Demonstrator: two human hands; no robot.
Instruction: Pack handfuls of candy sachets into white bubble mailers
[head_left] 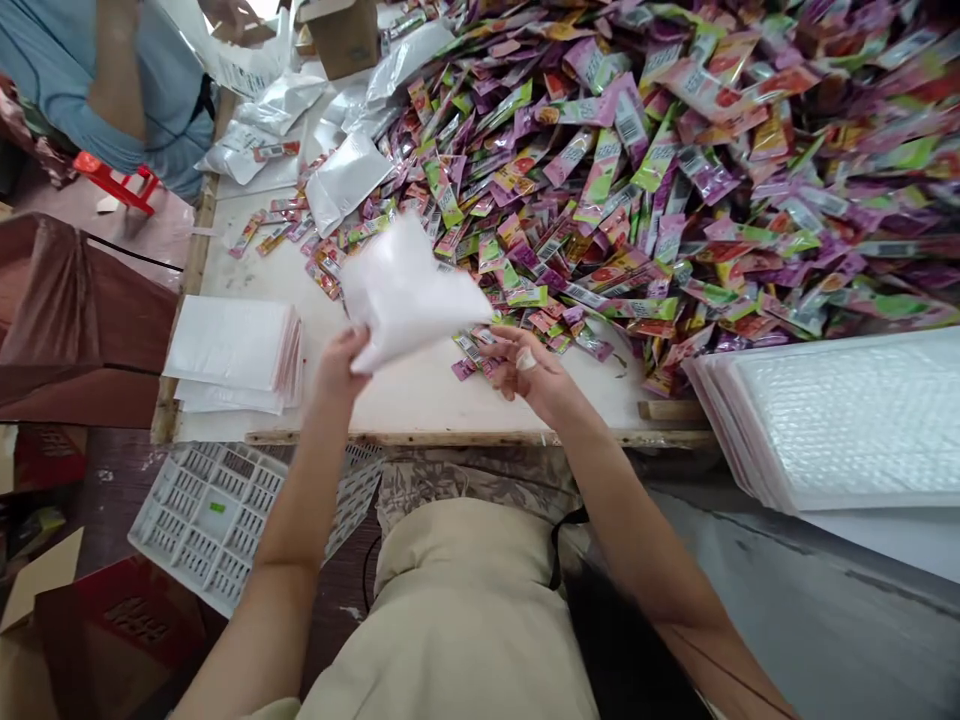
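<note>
My left hand (pixel 343 362) grips the lower left corner of a white padded envelope (pixel 409 290), holding it tilted above the table (pixel 427 405). The envelope looks puffed out and is slightly blurred; its contents are hidden. Just below its right corner is my right hand (pixel 534 375), fingers apart and loosely bent, with a whitish wrap on one finger. No object shows in its grasp. Small snack sachets (pixel 466 347) lie right by those fingertips. Beyond both hands spreads a big heap of colourful snack sachets (pixel 600 180).
A stack of flat white envelopes (pixel 225 340) lies at the table's left. Larger bubble envelopes (pixel 862 420) are piled at right. Filled-looking white packets (pixel 349 180) and a cardboard box (pixel 341 40) stand farther back. A white plastic crate (pixel 217 520) sits below. A co-worker's blue sleeve (pixel 60 80) shows upper left.
</note>
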